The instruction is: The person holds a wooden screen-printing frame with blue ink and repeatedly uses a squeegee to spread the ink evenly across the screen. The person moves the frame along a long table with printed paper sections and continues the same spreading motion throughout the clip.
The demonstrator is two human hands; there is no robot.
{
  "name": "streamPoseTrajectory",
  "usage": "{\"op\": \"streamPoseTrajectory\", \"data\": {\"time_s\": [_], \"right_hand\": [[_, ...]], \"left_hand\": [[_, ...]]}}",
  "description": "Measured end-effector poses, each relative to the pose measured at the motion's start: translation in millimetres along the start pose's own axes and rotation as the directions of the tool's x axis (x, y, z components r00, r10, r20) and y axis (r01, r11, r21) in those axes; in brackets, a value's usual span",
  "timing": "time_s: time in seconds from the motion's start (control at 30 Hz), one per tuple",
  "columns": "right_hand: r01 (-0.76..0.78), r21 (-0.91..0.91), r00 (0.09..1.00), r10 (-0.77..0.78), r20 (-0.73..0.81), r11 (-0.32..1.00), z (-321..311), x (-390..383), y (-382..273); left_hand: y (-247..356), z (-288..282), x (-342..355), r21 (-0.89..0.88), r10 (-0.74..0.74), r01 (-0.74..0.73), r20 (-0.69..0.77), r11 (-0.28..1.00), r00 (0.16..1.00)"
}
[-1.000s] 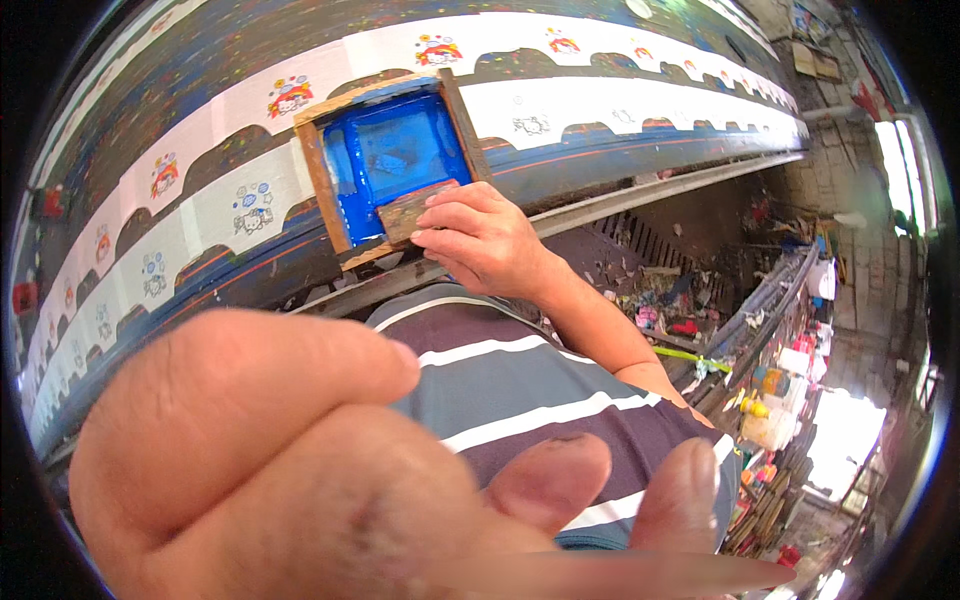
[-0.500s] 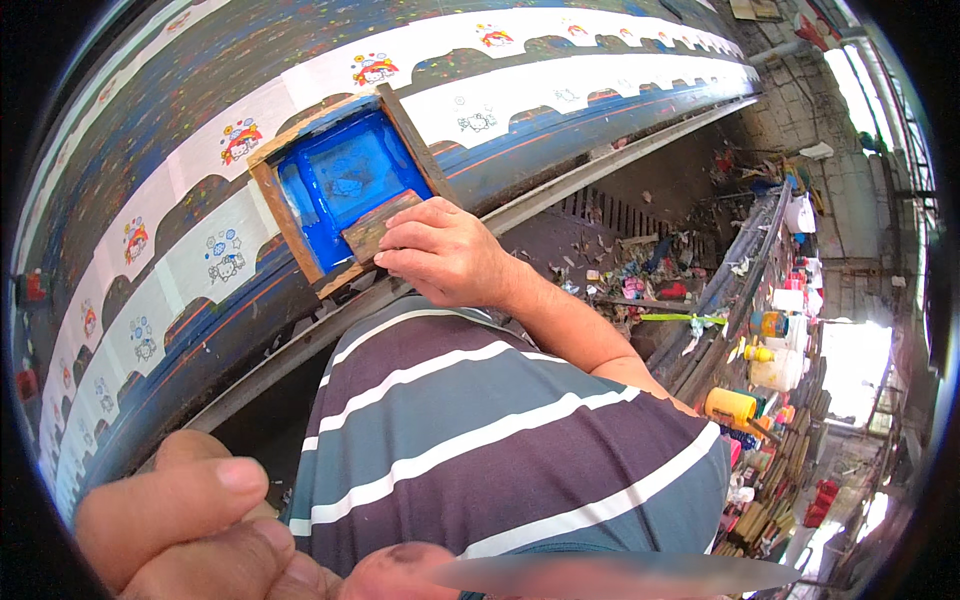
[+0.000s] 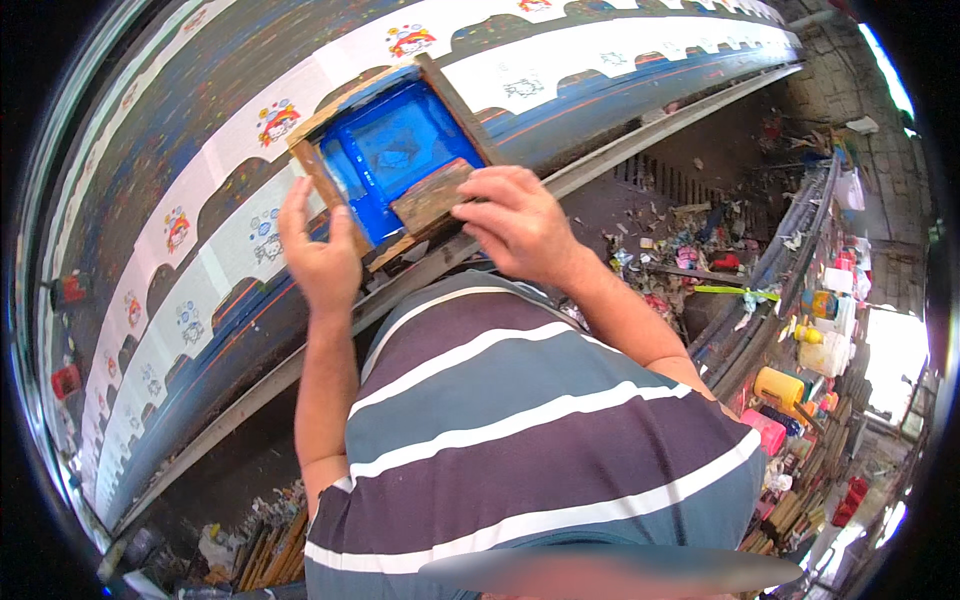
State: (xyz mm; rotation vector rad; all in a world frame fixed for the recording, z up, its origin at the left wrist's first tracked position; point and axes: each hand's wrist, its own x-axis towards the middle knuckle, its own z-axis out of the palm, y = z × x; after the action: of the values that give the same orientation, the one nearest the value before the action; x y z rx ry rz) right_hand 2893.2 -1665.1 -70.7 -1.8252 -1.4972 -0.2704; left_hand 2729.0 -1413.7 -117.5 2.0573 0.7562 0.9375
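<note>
A wooden screen-printing frame lies on the long printing table, its mesh covered in blue ink. Inside its near right corner leans a wooden squeegee, gripped at its right end by the bent fingers of my right hand. At the frame's left side is my left hand, its thumb and fingers apart; whether it touches the wood I cannot tell. Under and beside the frame runs a strip of white fabric pieces with scalloped edges and small cartoon prints, some in blue and black.
A second white strip with coloured prints runs farther across the dark, paint-flecked table. A metal rail borders the near edge. Scraps litter the floor on the right, beside a shelf with a yellow container and a pink one.
My left hand has moved from close in front of the camera to the frame's left side. My right hand stays on the squeegee. The whole view has shifted slightly.
</note>
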Motion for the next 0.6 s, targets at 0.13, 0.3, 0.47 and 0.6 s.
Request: {"op": "streamPoseTrajectory", "data": {"time_s": [0.13,0.3,0.47,0.6], "right_hand": [[-0.239,0.026,0.967,0.24,-0.081,0.971,-1,-9,17],[-0.342,0.059,0.938,0.344,-0.038,0.938,-1,-15,40],[-0.394,0.226,0.917,0.397,0.033,0.891,-7,-23,56],[-0.398,0.32,0.914,0.4,0.064,0.86,-21,-32,83]], "left_hand": [[-24,33,-23,-0.234,-0.225,0.224,0.022,0.946,0.974],[-25,40,-25,-0.032,-0.161,0.161,-0.014,0.986,0.987],[-15,43,-19,0.016,-0.147,0.149,-0.078,0.989,0.986],[8,60,-19,-0.1,-0.133,0.123,-0.106,0.987,0.985]]}}
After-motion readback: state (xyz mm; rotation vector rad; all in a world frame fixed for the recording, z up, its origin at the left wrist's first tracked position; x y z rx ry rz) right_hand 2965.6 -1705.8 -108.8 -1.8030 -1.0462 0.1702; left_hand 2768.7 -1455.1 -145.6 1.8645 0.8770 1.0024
